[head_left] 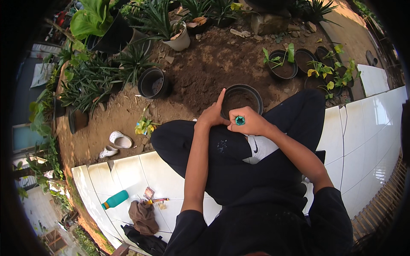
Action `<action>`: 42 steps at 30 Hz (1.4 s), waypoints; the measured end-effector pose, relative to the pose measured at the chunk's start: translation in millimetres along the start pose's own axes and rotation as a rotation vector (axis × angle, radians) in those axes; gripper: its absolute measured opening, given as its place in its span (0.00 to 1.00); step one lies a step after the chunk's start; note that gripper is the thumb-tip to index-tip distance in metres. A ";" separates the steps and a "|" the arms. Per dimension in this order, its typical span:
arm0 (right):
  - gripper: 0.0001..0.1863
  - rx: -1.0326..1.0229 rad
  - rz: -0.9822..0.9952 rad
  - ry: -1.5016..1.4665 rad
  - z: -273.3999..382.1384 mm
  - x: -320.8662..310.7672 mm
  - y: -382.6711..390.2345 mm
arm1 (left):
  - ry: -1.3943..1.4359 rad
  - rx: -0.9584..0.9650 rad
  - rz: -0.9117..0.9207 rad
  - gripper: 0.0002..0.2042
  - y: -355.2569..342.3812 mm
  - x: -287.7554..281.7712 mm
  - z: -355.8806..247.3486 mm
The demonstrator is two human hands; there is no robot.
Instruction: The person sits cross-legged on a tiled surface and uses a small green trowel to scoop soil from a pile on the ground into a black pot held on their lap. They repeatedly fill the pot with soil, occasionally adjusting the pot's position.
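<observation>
A black round plant pot with brown soil in it stands on the ground just beyond my crossed legs. Against its near left rim rests my left hand, index finger stretched along the outside and thumb toward the near edge, holding the pot. My right hand is closed around the green handle of a tool over the pot's near rim. Only the hollow, ribbed end of that handle shows; the working part is hidden below my fist.
Loose dark soil spreads beyond the pot. An empty-looking black pot stands left; potted seedlings stand right. White clogs lie left on the dirt. On the white tiles are a teal bottle and a brown cloth.
</observation>
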State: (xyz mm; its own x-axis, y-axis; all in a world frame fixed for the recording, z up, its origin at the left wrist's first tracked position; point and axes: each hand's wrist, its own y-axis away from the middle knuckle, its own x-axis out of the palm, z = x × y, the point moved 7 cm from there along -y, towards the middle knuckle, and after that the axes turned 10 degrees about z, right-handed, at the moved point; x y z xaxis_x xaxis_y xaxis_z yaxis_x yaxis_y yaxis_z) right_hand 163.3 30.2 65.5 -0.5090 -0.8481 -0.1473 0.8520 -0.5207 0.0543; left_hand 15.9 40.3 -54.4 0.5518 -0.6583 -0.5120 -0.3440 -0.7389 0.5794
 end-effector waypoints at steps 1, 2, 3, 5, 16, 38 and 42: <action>0.15 0.004 -0.002 0.001 0.4 0.2 0.3 | -0.004 -0.006 0.003 0.75 0.0 0.2 0.0; 0.15 0.005 -0.004 0.008 0.5 0.8 0.6 | -0.007 -0.012 0.007 0.75 0.1 0.4 0.0; 0.15 0.006 -0.004 0.016 1.0 1.2 0.6 | -0.011 -0.018 0.009 0.75 -0.1 0.5 0.6; 0.15 -0.003 -0.006 0.032 1.5 2.5 0.4 | -0.017 -0.025 0.004 0.75 -0.3 0.3 1.8; 0.15 0.000 0.004 0.067 2.2 14.1 1.8 | -0.039 -0.029 -0.007 0.74 -2.4 1.2 4.3; 0.11 -0.028 0.071 0.288 21.5 34.6 3.5 | -0.064 -0.075 -0.050 0.67 2.5 -0.3 5.9; 0.12 -0.053 -0.076 0.091 13.3 -1.5 4.3 | -0.042 -0.030 -0.010 0.71 5.4 -0.8 1.0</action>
State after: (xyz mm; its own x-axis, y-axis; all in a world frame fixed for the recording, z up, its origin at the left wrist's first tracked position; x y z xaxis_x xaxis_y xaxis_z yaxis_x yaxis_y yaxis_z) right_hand 166.1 27.9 79.0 -0.5608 -0.7929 -0.2385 0.8181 -0.5749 -0.0125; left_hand 12.8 36.8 -51.5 0.5229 -0.6568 -0.5433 -0.3151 -0.7411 0.5928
